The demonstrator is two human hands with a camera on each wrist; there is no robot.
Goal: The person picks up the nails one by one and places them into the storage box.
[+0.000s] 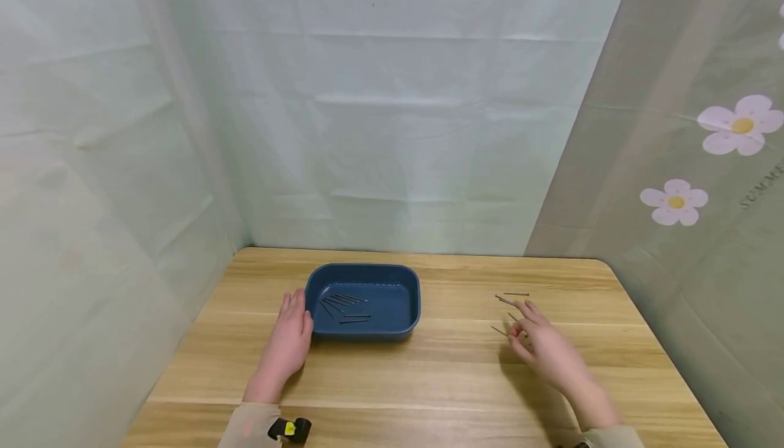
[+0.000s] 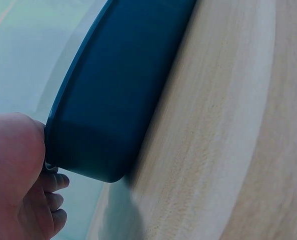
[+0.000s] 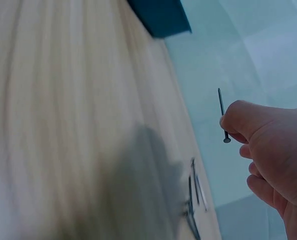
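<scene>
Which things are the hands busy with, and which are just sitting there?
In use:
- thin dark metal nail, pinched by the right hand
- loose nails on the table
- dark blue plastic tray, touched by the left hand
- nails in the tray

Just there:
- light wooden table
- pale green curtain with pink flowers

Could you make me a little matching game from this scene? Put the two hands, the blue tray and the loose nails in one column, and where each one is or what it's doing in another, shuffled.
Column one:
1. person's left hand
2. person's right hand
3. dark blue rectangular plastic tray
4. loose thin metal nails

Column two:
A. lying on the wooden table, beyond the right hand
B. pinches one thin nail
C. holds several nails inside
D. rests against the tray's left side

Pairs: 1-D, 2-B, 3-C, 4-A
</scene>
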